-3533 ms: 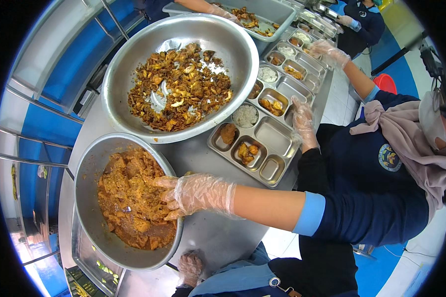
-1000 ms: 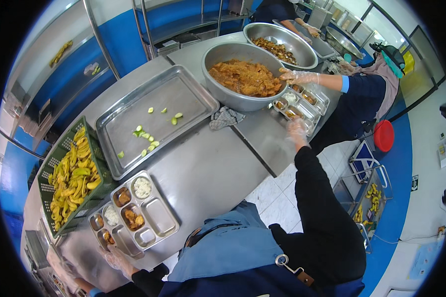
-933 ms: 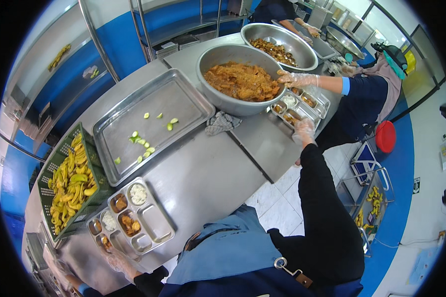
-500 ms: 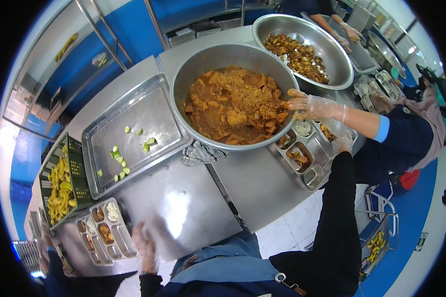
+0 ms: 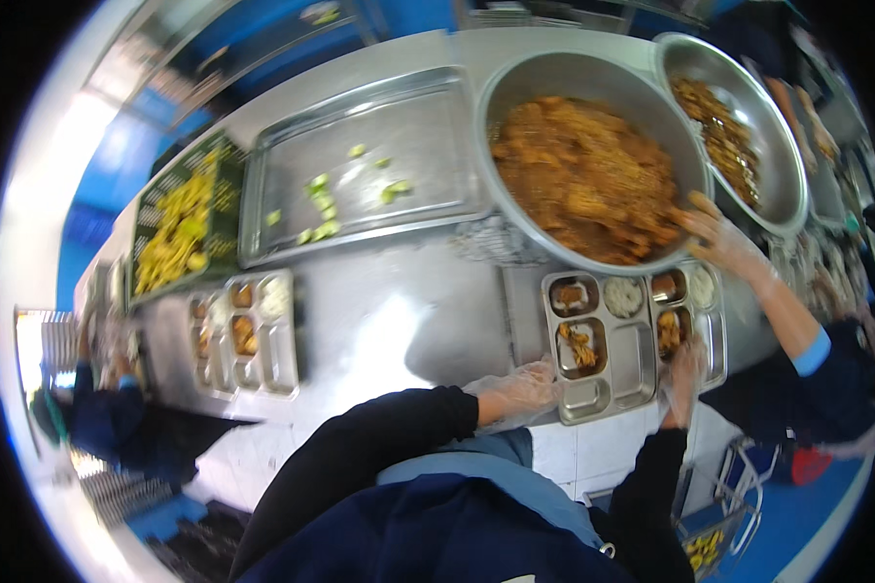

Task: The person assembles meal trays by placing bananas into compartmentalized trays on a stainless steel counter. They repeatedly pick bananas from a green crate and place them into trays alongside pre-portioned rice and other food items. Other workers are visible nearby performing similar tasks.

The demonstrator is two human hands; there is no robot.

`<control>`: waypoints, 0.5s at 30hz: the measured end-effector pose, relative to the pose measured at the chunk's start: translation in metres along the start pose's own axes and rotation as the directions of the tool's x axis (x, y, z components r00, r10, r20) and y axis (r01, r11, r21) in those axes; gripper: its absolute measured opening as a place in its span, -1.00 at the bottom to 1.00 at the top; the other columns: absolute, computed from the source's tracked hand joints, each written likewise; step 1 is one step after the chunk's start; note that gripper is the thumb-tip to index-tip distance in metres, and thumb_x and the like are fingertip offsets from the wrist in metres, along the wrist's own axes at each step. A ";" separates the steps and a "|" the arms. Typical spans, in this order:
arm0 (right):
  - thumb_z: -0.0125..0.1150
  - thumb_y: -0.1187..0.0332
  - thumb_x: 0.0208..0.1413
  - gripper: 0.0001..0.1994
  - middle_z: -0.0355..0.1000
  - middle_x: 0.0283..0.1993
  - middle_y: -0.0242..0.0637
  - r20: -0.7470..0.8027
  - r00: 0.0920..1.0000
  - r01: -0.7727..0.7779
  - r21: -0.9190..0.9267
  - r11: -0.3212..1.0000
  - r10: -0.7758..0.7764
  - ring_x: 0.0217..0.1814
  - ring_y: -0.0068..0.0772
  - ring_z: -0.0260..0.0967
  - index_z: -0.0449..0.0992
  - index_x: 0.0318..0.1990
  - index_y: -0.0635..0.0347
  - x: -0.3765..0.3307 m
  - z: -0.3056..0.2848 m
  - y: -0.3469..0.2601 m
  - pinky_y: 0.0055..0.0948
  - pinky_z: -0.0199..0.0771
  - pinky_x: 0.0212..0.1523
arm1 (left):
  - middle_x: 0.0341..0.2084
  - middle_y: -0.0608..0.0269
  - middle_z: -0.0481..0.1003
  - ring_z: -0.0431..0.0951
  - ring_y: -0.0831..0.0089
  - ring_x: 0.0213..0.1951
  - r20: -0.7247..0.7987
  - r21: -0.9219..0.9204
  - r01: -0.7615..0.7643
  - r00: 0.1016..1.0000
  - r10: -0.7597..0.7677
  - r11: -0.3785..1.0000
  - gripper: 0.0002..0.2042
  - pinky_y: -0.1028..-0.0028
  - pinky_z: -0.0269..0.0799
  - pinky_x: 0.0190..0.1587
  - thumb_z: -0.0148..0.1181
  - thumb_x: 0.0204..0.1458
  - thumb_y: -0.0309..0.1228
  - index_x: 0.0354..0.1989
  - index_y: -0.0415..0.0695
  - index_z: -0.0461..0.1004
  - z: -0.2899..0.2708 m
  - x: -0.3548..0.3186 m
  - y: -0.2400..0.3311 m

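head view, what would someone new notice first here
The big steel bowl of orange-brown stew sits at upper right on the steel counter, with a co-worker's gloved hand reaching into it. Just below it lies a compartment tray that the person's left hand and right hand touch at its near edge. At far left, a crate of yellow fruit pieces stands out.

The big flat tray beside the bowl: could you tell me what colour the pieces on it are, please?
Light green pieces, scattered on the silver metal tray; head view.
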State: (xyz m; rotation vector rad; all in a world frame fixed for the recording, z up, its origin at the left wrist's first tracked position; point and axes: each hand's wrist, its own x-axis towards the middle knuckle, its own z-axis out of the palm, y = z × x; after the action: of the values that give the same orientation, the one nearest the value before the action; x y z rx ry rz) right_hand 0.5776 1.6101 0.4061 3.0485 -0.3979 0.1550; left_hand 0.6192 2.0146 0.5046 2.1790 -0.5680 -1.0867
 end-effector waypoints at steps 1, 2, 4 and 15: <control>0.01 0.35 0.25 -0.61 0.38 0.17 0.15 0.014 0.999 -0.048 0.215 0.975 0.045 0.20 0.11 0.34 0.40 0.17 0.35 -0.010 -0.006 -0.026 -0.05 0.35 0.17 | 0.01 -0.26 0.44 0.47 0.04 0.11 0.033 0.227 -0.075 0.997 0.069 0.971 -0.45 0.12 0.40 0.13 -0.14 0.32 -0.07 0.31 -0.25 0.13 -0.008 -0.017 -0.014; 0.03 0.33 0.25 -0.60 0.42 0.09 0.17 0.117 0.985 -0.166 0.397 0.903 0.130 0.13 0.14 0.37 0.40 0.18 0.34 -0.024 -0.022 -0.048 -0.03 0.38 0.10 | -0.03 -0.27 0.44 0.47 0.02 0.08 0.089 0.445 -0.158 0.987 0.132 0.881 -0.47 0.10 0.41 0.10 -0.14 0.32 -0.09 0.28 -0.26 0.18 -0.017 -0.037 -0.026; 0.03 0.31 0.28 -0.59 0.44 -0.02 0.17 0.010 0.991 -0.124 0.395 0.910 0.131 0.02 0.18 0.39 0.39 0.22 0.28 -0.050 -0.042 -0.104 0.02 0.40 0.01 | -0.08 -0.27 0.45 0.48 -0.01 0.02 0.057 0.538 -0.127 0.992 0.114 0.833 -0.53 0.07 0.42 0.05 -0.13 0.31 -0.13 0.22 -0.25 0.26 -0.035 -0.083 -0.063; 0.05 0.26 0.28 -0.60 0.47 -0.11 0.15 0.129 0.988 0.019 0.455 0.890 -0.087 -0.04 0.21 0.42 0.39 0.22 0.19 -0.117 -0.110 -0.444 0.04 0.40 -0.03 | 0.34 -0.22 0.14 0.03 -0.17 0.40 -0.813 0.070 0.578 0.505 -0.290 0.813 -0.22 -0.23 -0.01 0.33 0.23 -0.02 -0.08 0.39 -0.15 0.17 -0.130 -0.328 -0.276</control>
State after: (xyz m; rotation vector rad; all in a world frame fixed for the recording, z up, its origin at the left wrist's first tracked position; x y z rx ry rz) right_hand 0.5699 2.0767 0.4803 3.5449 -0.3237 0.0209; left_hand 0.5665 2.4568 0.5508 2.8950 0.2706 -0.1220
